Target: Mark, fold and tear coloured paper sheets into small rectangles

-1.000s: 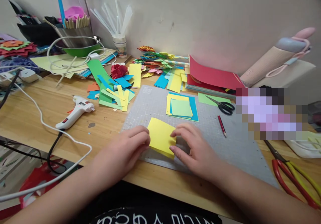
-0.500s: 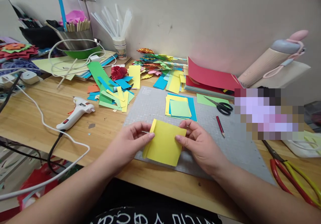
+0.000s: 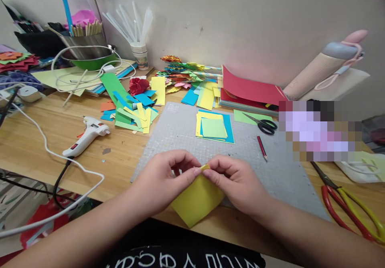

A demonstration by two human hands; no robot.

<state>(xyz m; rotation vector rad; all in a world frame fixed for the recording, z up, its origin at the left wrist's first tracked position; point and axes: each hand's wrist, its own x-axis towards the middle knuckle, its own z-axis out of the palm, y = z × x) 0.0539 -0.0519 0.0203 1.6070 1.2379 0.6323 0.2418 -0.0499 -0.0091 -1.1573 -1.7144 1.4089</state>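
A yellow paper square (image 3: 197,202) hangs corner-down between my hands, over the front edge of the cutting mat (image 3: 177,127). My left hand (image 3: 173,174) pinches its top corner between thumb and fingers. Close beside it, my right hand (image 3: 233,178) pinches the same top part, the two thumb tips nearly touching. A small folded bit of the paper shows between the thumbs; the rest of the fold is hidden by my fingers. Beyond my hands, a stack of yellow, blue and green paper squares (image 3: 214,127) lies on the mat.
Right of the stack lie black scissors (image 3: 264,125) and a dark red pencil (image 3: 262,148). Large red-and-yellow-handled scissors (image 3: 345,204) rest at the right edge. To the left are a white glue gun (image 3: 87,136) with its cable and a pile of paper strips (image 3: 135,113).
The yellow paper has been turned so one corner points down. My right hand has moved left from its side edge to the top, beside my left hand.
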